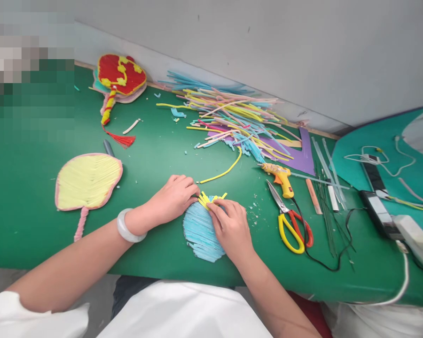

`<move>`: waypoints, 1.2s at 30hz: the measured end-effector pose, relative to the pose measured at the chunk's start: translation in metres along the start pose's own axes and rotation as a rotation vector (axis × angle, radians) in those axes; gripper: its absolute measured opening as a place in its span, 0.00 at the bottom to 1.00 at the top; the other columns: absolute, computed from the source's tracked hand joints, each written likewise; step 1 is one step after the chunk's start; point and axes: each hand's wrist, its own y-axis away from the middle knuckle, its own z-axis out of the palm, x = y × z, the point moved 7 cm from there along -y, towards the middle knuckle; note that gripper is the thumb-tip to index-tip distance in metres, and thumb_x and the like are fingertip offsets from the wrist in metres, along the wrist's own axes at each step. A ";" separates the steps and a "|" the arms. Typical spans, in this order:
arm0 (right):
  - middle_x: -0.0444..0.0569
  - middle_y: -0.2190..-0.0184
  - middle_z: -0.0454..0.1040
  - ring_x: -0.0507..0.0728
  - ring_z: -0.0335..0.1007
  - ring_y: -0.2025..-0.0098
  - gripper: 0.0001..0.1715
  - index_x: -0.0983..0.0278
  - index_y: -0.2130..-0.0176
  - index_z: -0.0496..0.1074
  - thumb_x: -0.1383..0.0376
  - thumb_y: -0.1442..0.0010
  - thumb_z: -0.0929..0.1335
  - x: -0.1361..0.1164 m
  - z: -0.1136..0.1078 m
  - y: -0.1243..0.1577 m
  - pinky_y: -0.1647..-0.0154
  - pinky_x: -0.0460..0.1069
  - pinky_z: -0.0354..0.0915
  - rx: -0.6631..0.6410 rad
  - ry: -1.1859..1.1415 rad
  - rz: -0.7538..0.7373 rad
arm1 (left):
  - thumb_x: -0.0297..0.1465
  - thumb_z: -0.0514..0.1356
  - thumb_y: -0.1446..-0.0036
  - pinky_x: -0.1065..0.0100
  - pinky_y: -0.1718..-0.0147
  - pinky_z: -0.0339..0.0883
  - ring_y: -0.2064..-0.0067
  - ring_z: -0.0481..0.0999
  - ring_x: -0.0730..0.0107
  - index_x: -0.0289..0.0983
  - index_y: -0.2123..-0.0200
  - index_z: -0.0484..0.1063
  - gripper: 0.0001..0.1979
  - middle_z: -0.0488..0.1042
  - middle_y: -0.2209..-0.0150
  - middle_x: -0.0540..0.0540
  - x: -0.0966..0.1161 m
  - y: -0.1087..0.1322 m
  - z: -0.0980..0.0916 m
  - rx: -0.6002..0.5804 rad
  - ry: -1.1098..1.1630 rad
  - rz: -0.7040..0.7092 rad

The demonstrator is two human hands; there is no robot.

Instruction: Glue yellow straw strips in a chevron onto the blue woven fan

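A round fan face of light blue pipe cleaners (203,233) lies on the green table below my hands. Short yellow pipe cleaner pieces (205,198) spread out across its top edge. My left hand (174,198) is closed at the upper left of the blue face, its fingertips pinched at the left end of the yellow pieces. From the right, my right hand (233,230) reaches over the face, thumb and fingers closed on the yellow pieces. What lies right under the fingertips is partly hidden.
A yellow fan (90,180) lies left, a red fan (121,75) behind it. Loose pipe cleaners (232,115) are heaped at the back. Right of my hands are a glue gun (280,177), scissors (289,220), glue sticks (326,164) and a power strip (416,234) with cables.
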 end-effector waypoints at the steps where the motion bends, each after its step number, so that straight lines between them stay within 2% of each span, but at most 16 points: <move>1: 0.51 0.55 0.77 0.58 0.69 0.52 0.11 0.61 0.52 0.76 0.67 0.32 0.66 0.000 0.000 0.000 0.49 0.54 0.61 -0.001 0.000 -0.001 | 0.32 0.56 0.33 0.59 0.55 0.60 0.57 0.70 0.61 0.36 0.60 0.70 0.06 0.72 0.61 0.45 0.000 0.000 0.000 0.002 -0.004 -0.002; 9: 0.51 0.56 0.77 0.58 0.69 0.52 0.11 0.61 0.53 0.76 0.67 0.32 0.66 -0.001 0.000 0.000 0.50 0.54 0.61 -0.003 0.014 -0.010 | 0.31 0.57 0.34 0.57 0.52 0.61 0.52 0.70 0.57 0.35 0.55 0.69 0.07 0.72 0.55 0.42 0.001 -0.001 0.000 0.025 -0.004 -0.005; 19: 0.50 0.56 0.78 0.59 0.69 0.53 0.10 0.61 0.53 0.76 0.68 0.34 0.67 -0.002 0.000 -0.001 0.51 0.54 0.61 0.000 0.038 -0.041 | 0.29 0.55 0.33 0.57 0.51 0.61 0.52 0.70 0.59 0.37 0.54 0.70 0.07 0.72 0.56 0.43 0.001 0.000 0.003 0.031 0.008 0.010; 24: 0.49 0.53 0.78 0.59 0.68 0.51 0.09 0.60 0.54 0.76 0.68 0.34 0.67 -0.003 -0.004 -0.005 0.49 0.55 0.59 -0.021 0.090 -0.118 | 0.29 0.56 0.34 0.57 0.52 0.61 0.52 0.70 0.59 0.37 0.55 0.70 0.06 0.72 0.57 0.43 0.001 0.000 0.002 0.027 0.014 0.009; 29: 0.47 0.53 0.79 0.57 0.68 0.51 0.10 0.63 0.53 0.74 0.69 0.32 0.66 -0.006 -0.002 -0.010 0.46 0.55 0.57 -0.087 0.040 -0.237 | 0.31 0.57 0.34 0.58 0.52 0.61 0.52 0.70 0.59 0.36 0.53 0.69 0.08 0.73 0.56 0.43 0.000 0.000 0.003 0.029 0.014 -0.017; 36: 0.48 0.54 0.79 0.57 0.68 0.52 0.09 0.64 0.53 0.74 0.69 0.32 0.66 -0.007 -0.002 -0.011 0.46 0.55 0.57 -0.074 0.041 -0.246 | 0.30 0.58 0.35 0.59 0.53 0.61 0.52 0.70 0.59 0.35 0.52 0.67 0.10 0.73 0.55 0.43 0.002 0.001 0.004 0.018 0.005 -0.033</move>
